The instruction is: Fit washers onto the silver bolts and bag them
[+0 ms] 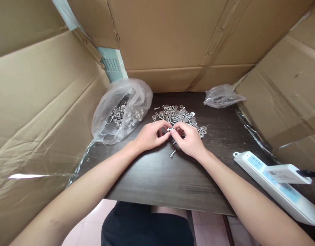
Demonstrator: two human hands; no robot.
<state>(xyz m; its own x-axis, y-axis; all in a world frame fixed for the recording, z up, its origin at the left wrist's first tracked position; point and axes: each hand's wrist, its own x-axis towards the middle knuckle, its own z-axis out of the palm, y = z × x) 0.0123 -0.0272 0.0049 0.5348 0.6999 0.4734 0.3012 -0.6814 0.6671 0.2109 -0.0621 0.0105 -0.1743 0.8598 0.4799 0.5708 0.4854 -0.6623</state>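
Observation:
Between my fingertips is a small metal bolt (169, 129), held just in front of a heap of hardware. My left hand (153, 136) pinches it from the left, thumb and forefinger closed. From the other side my right hand (188, 138) closes its thumb and fingers on its right end; those fingertips hide part of it. Behind both hands lies the pile of loose bolts, nuts and washers (174, 114). A single bolt (172, 154) rests on the dark table (147, 174) below my right hand, and another is partly covered by that hand.
On the left stands an open clear plastic bag (103, 116) with bolts inside. A smaller plastic bag (222, 96) lies at the back right. A white power strip (262, 181) with a plugged-in adapter (285, 173) sits to the right. Cardboard walls (172, 34) enclose the table.

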